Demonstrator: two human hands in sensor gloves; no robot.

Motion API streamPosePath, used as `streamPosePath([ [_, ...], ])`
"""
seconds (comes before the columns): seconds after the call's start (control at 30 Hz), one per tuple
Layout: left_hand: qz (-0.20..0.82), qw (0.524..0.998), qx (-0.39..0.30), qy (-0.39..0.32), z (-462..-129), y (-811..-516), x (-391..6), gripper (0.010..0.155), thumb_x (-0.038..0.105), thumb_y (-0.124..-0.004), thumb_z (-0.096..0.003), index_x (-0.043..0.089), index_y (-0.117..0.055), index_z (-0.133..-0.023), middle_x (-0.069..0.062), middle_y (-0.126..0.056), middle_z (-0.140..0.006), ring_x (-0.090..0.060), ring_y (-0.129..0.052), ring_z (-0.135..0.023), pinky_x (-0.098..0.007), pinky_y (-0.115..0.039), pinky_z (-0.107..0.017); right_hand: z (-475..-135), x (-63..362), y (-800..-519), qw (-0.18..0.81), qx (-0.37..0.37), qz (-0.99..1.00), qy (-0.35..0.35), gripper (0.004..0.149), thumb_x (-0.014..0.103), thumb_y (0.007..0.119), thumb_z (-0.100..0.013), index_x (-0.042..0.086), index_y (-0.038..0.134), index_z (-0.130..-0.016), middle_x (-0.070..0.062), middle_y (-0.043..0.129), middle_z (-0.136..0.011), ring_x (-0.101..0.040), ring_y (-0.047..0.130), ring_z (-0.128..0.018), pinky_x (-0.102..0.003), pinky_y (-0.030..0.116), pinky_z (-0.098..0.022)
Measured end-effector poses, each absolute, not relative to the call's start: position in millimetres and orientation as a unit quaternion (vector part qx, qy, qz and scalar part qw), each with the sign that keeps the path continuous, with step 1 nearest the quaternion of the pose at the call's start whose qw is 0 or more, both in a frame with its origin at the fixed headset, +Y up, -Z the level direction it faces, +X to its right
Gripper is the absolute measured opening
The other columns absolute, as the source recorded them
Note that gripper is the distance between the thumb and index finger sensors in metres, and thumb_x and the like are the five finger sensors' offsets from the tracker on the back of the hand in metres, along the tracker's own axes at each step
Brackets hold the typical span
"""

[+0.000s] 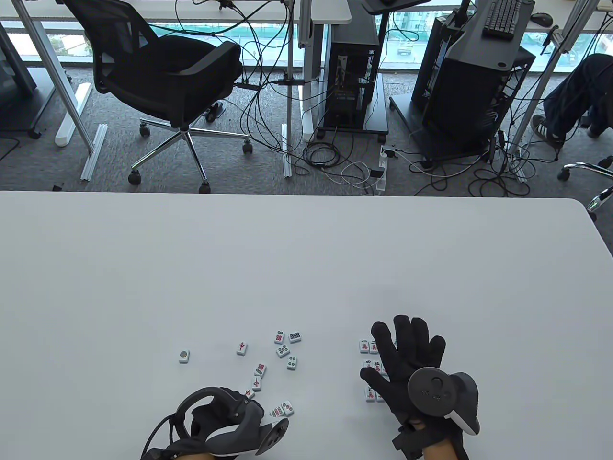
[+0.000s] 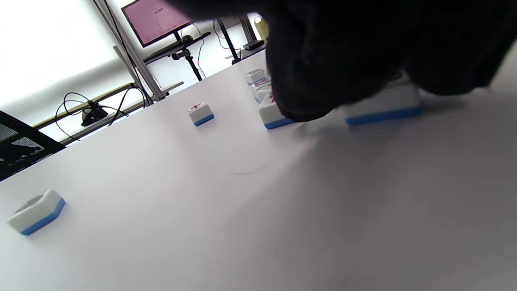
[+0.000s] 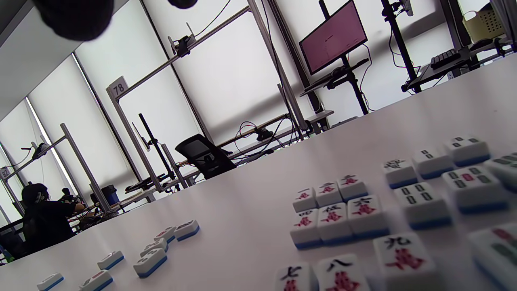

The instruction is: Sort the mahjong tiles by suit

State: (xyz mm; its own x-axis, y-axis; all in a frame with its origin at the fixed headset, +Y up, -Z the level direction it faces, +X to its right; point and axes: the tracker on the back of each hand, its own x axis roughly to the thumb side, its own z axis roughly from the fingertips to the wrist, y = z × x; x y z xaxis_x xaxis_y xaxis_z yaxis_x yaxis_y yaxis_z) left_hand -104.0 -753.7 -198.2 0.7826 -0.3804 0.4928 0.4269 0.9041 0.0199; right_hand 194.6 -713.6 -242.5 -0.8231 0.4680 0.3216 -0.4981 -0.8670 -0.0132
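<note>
At the table's (image 1: pixel 306 249) near edge, the left hand (image 1: pixel 225 421) curls its grip down among loose mahjong tiles (image 1: pixel 282 352); whether it pinches one cannot be told. The right hand (image 1: pixel 407 364), fingers spread flat, hides much of the sorted tile rows (image 1: pixel 368 359). One lone tile (image 1: pixel 184 355) lies farther left.

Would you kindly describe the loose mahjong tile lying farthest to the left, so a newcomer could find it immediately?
On the white table, look left of the scattered tiles ahead of the left hand. The white, blue-backed mahjong tile lies alone there, apart from all others. Its face shows one round dark circle, while its nearest neighbour carries a red character.
</note>
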Motion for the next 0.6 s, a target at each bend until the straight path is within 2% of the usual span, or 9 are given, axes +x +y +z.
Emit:
streamPosePath([
  [0.33,-0.126,0.957,-0.091,-0.244,-205.7,-756.4,-113.5,0.060,0.057,-0.092,-0.0248,0.011,-0.093,-0.064,0.016,-0.100,-0.028,-0.005,-0.091,-0.002,-0.031,-0.084,-0.012,-243.0,194.0,-713.9,0.254,0.155,0.954,-0.045,0.076,0.065,0.060,-0.051,0.039,0.022,-0.112,-0.010,0.009,-0.120,-0.039,-0.003,-0.103,-0.068,0.003,-0.068],
  [0.4,-0.112,0.959,-0.086,-0.247,-209.2,-747.3,-119.0,0.060,0.056,-0.092,-0.0244,0.012,-0.093,-0.065,0.016,-0.100,-0.028,-0.005,-0.092,-0.003,-0.032,-0.084,-0.013,-243.2,194.4,-713.8,0.256,0.154,0.953,-0.047,0.076,0.065,0.060,-0.051,0.039,0.022,-0.112,-0.010,0.009,-0.120,-0.039,-0.003,-0.103,-0.068,0.003,-0.068],
  [0.5,-0.119,0.955,-0.039,-0.268,-225.2,-720.5,-134.0,0.060,0.055,-0.093,-0.0238,0.014,-0.093,-0.067,0.016,-0.101,-0.031,-0.006,-0.093,-0.005,-0.032,-0.085,-0.015,-243.6,194.4,-714.1,0.260,0.154,0.952,-0.046,0.076,0.065,0.060,-0.051,0.038,0.022,-0.112,-0.010,0.009,-0.120,-0.039,-0.003,-0.103,-0.068,0.003,-0.068],
  [0.53,-0.129,0.958,-0.026,-0.255,-233.4,-711.0,-142.6,0.060,0.055,-0.093,-0.0237,0.014,-0.092,-0.067,0.016,-0.101,-0.031,-0.006,-0.093,-0.006,-0.032,-0.085,-0.016,-243.6,194.1,-714.2,0.258,0.154,0.953,-0.045,0.076,0.065,0.060,-0.051,0.039,0.022,-0.112,-0.010,0.009,-0.120,-0.039,-0.003,-0.103,-0.068,0.003,-0.068],
  [0.6,-0.138,0.956,-0.035,-0.257,-250.5,-700.3,-157.2,0.059,0.054,-0.094,-0.0238,0.015,-0.092,-0.069,0.015,-0.101,-0.033,-0.007,-0.093,-0.008,-0.033,-0.085,-0.018,-243.4,193.7,-714.1,0.256,0.154,0.953,-0.045,0.076,0.065,0.060,-0.051,0.039,0.022,-0.112,-0.010,0.009,-0.120,-0.039,-0.003,-0.103,-0.068,0.003,-0.068],
])
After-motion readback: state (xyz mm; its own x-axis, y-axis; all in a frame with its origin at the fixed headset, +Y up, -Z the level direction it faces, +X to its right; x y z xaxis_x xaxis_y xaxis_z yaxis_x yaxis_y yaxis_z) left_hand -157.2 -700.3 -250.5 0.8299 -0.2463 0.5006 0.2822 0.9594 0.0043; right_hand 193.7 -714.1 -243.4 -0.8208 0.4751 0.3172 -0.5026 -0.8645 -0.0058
